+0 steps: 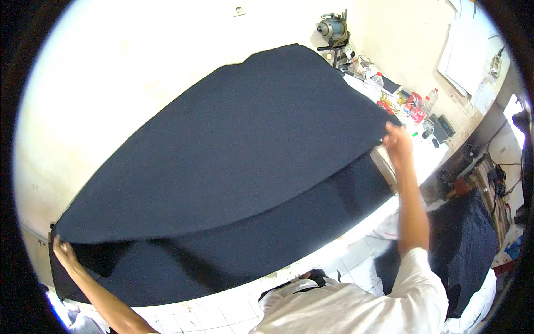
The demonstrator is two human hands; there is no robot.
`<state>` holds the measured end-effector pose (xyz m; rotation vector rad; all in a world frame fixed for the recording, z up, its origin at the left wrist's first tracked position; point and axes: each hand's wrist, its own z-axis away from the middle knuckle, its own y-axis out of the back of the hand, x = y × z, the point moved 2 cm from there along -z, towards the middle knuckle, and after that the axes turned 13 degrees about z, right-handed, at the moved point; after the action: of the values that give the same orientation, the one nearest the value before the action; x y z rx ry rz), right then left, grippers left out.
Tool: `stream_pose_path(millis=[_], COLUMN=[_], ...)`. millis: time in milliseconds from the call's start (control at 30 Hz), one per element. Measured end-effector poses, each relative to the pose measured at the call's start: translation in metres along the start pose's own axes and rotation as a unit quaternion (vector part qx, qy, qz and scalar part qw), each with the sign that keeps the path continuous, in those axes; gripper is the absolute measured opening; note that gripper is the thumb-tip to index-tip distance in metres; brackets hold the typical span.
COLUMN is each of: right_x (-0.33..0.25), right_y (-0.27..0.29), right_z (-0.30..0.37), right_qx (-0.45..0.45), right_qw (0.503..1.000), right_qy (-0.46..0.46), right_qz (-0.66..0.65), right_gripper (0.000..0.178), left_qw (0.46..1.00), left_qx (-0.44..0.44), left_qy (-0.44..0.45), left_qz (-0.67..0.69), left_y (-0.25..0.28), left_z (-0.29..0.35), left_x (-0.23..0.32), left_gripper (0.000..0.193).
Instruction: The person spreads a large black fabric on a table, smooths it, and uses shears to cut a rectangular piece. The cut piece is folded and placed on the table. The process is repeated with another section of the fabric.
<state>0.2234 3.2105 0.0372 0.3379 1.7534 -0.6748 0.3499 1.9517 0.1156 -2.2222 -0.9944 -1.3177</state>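
Observation:
A wide sheet of black fabric (222,145) stretches between my hands. My left hand (65,253) is closed on its edge at the far left. At the right, my right hand (396,138) pinches the near corner of the same sheet, its fingers slightly blurred. The near edge is lifted and sags in a curve between the hands. Beneath it lies more black fabric (311,234) on the table, with shadows of the raised sheet and my arms across it. The tabletop is mostly hidden under the cloth.
A fabric cutting machine (334,30) stands at the back right. Plastic bottles (428,103), a red packet (413,101) and small items crowd the table's right end. Dark cloth (461,250) hangs or lies at lower right, near the tiled floor (356,253). Walls rise behind the table.

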Motion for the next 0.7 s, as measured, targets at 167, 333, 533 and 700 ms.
stream_pose_path(millis=[167, 333, 533, 700], right_x=[0.087, 0.161, 0.191, 0.163], right_y=[0.035, 0.087, 0.113, 0.03], right_z=[0.076, 0.138, 0.073, 0.019], right_qx=[0.016, 0.054, 0.066, 0.126], right_qw=[0.991, 0.938, 0.901, 0.971], right_qy=[-0.12, -0.291, -0.381, -0.202], right_qz=[0.055, 0.183, 0.197, -0.006], right_gripper=[0.015, 0.022, 0.036, 0.04], left_qw=[0.956, 0.923, 0.712, 0.981], left_qx=[0.078, 0.268, 0.475, -0.167], left_qy=[-0.131, 0.274, 0.081, -0.003], left_qz=[-0.25, 0.038, -0.511, 0.1], left_y=[0.02, 0.038, -0.249, -0.627], left_z=[0.16, 0.306, 0.346, 0.475], left_x=[-0.076, -0.149, -0.105, 0.029], left_gripper=[0.038, 0.046, 0.044, 0.047])
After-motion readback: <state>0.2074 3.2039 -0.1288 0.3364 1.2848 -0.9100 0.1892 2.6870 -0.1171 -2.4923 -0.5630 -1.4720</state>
